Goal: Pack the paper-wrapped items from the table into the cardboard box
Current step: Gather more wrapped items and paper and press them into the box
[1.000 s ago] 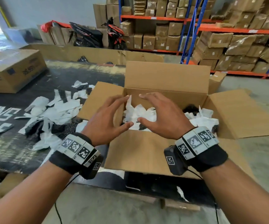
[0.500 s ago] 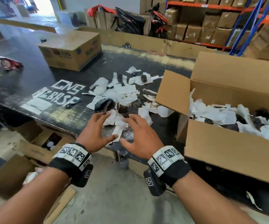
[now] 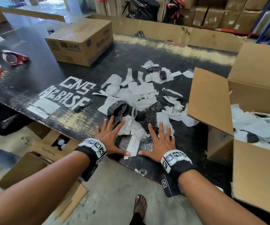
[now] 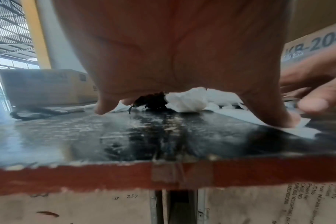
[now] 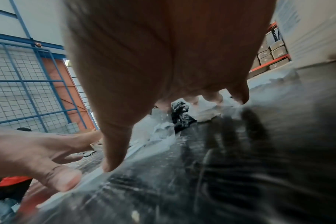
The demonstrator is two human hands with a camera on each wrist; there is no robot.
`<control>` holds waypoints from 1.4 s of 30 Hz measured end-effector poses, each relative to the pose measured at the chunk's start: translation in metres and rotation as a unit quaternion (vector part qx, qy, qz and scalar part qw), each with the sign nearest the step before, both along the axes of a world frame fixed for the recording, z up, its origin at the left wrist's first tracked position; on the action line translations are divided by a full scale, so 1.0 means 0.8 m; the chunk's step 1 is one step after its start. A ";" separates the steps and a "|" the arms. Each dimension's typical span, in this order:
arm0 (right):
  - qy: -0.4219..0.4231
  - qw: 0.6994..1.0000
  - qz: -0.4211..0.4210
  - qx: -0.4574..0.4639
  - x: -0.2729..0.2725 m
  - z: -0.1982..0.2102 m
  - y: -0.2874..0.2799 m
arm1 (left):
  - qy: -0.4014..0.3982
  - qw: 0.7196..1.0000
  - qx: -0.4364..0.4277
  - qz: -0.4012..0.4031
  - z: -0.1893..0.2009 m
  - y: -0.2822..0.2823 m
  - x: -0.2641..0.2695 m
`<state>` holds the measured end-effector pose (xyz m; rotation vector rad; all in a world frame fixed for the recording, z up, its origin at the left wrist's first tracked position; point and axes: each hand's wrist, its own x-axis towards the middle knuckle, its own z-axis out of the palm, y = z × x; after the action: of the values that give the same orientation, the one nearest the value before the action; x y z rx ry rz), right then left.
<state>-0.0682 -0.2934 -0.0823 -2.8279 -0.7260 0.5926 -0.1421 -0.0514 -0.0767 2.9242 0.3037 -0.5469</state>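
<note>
Hands: left hand (image 3: 108,137) and right hand (image 3: 160,143) both spread flat, grasping nothing | change: moved from cardboard box (image 3: 257,174) at 3 o'clock to paper-wrapped items (image 3: 140,101) at 12 | meaning: next load about to be gathered.

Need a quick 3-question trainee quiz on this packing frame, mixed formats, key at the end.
1. True or false: the left hand holds a wrapped item in a closed grip.
2. The open cardboard box sits on which side of the pile of paper-wrapped items? A) person's left B) person's right C) behind it
3. Fill in: the right hand lies with fingers ____ at the pile's near edge on the black table.

Key: 1 false; 2 B; 3 spread
</note>
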 end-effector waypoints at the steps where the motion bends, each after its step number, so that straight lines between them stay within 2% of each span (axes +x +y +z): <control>1: -0.001 1.000 0.006 0.000 0.011 -0.005 0.011 | 0.003 1.000 0.000 -0.007 -0.004 0.003 0.013; 6: -0.010 0.999 0.011 0.031 0.067 0.002 0.063 | -0.034 0.999 -0.016 -0.008 0.003 0.029 0.082; 8: -0.052 0.996 -0.012 0.068 0.079 0.016 0.073 | -0.101 0.994 0.000 -0.028 0.016 0.038 0.099; 12: -0.188 0.960 -0.084 0.187 0.092 0.044 0.074 | -0.319 0.942 -0.048 -0.093 0.044 0.054 0.113; 14: -0.248 0.931 -0.149 0.224 0.103 0.044 0.070 | -0.380 0.919 -0.070 -0.072 0.054 0.066 0.127; 16: -0.269 0.918 -0.206 0.208 0.119 0.034 0.064 | -0.402 0.914 -0.057 -0.023 0.057 0.080 0.151; 18: -0.224 0.930 -0.247 0.152 0.132 0.019 0.057 | -0.370 0.928 -0.045 0.027 0.052 0.095 0.179; 20: -0.163 0.941 -0.277 0.103 0.144 0.003 0.049 | -0.299 0.952 -0.044 0.051 0.039 0.109 0.208; 23: -0.112 0.938 -0.326 0.048 0.162 -0.014 0.040 | -0.173 0.978 -0.079 0.082 0.009 0.121 0.240; 26: -0.042 0.927 -0.373 0.029 0.175 -0.017 0.042 | -0.103 0.985 -0.103 0.092 -0.010 0.125 0.258; 29: -0.003 0.941 -0.336 0.047 0.182 -0.007 0.067 | -0.073 0.991 -0.108 0.025 -0.011 0.121 0.268; 34: 0.058 0.964 -0.228 0.127 0.187 0.009 0.128 | -0.078 0.983 -0.152 -0.072 0.003 0.109 0.268; 36: 0.032 0.962 -0.223 0.152 0.191 0.018 0.139 | -0.112 0.978 -0.154 -0.085 0.013 0.117 0.275; 39: -0.089 0.948 -0.264 0.153 0.206 0.040 0.139 | -0.197 0.969 -0.122 -0.086 0.032 0.142 0.296; 42: -0.136 0.933 -0.311 0.119 0.235 0.049 0.123 | -0.175 0.973 -0.131 -0.079 0.035 0.172 0.330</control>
<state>0.1198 -0.1952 -0.0434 -2.7036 0.0908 0.0051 0.1215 0.0861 -0.0485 2.7292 -0.0430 -0.0712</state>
